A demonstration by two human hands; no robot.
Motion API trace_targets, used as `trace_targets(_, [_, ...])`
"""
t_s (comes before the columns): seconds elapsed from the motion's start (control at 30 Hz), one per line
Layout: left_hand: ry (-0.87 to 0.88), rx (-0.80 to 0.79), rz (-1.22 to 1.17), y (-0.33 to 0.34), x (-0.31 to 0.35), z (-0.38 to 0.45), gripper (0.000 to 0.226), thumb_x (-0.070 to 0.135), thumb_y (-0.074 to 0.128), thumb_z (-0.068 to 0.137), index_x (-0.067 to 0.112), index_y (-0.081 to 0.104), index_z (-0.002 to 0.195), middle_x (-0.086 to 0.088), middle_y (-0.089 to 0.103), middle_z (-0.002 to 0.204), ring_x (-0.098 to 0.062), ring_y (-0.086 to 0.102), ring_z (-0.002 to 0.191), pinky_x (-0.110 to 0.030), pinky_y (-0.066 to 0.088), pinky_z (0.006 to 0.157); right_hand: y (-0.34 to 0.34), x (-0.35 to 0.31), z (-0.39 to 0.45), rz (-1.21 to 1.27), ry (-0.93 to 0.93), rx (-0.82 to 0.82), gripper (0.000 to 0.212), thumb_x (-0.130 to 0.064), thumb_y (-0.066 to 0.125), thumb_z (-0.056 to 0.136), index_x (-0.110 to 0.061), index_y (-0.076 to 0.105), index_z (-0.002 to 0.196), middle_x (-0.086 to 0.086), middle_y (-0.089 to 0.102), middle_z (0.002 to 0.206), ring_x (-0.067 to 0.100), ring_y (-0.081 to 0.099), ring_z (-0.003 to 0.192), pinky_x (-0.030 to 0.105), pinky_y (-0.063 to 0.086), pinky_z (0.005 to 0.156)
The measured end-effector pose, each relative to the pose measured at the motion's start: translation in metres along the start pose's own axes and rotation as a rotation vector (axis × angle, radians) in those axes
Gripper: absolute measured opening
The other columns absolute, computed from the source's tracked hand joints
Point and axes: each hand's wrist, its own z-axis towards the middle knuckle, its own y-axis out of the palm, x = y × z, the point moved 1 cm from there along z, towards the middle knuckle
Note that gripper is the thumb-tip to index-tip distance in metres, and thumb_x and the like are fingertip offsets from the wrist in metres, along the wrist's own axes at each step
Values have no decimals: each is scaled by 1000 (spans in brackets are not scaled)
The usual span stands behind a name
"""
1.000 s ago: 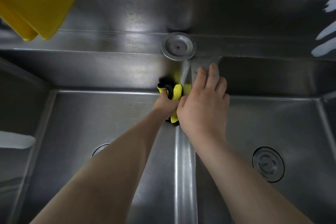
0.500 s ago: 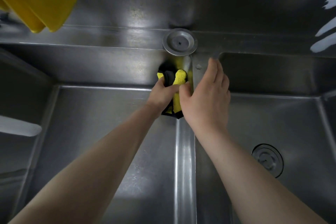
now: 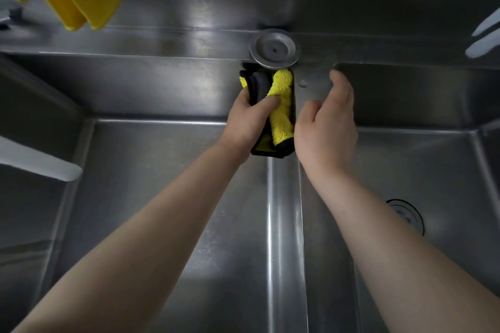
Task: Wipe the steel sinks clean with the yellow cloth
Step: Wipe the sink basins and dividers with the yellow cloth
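Steel sinks [image 3: 151,197], no legible markings. My left hand [image 3: 249,119] grips the cloth [image 3: 281,105] against the divider [image 3: 284,224]; my right hand [image 3: 327,127] hovers beside it, fingers relaxed.

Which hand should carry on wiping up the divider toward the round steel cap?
Left. The left hand already grips the yellow cloth just below the round steel cap; the right hand holds nothing.

L hand [image 3: 250,119] fingers curled (gripping); R hand [image 3: 328,127] loosely open, fingers relaxed.

A round steel disc [image 3: 274,48] sits on the back ledge behind the divider [image 3: 284,238] between the two sinks [image 3: 151,197].
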Motion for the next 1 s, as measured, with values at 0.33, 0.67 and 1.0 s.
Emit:
trace_targets(0.33, [97, 9, -58, 11, -2, -33, 40, 16, 60, 95, 30, 51, 131, 10, 67, 118, -6, 64, 109, -27, 54, 95, -9, 13, -21, -278, 5, -181, 65, -42, 39, 101, -14, 16, 155, 9, 29, 157, 32, 52, 124, 39, 45, 85])
trace_targets(0.67, [-110, 88, 17, 13, -53, -19, 41, 18, 55, 94, 26, 52, 134, 4, 67, 118, -16, 65, 107, -42, 52, 101, -6, 12, -18, -375, 5, -143, 62, -41, 34, 101, -15, 18, 155, 11, 44, 142, 31, 59, 107, 31, 34, 69])
trace_targets(1.0, [-200, 55, 245, 2, -86, 12, 52, 16, 56, 93, 21, 44, 144, 0, 64, 121, -23, 61, 111, -35, 49, 100, -5, 12, -17, -391, 27, -144, 62, -40, 36, 100, -16, 19, 155, 11, 45, 139, 32, 60, 104, 32, 34, 69])
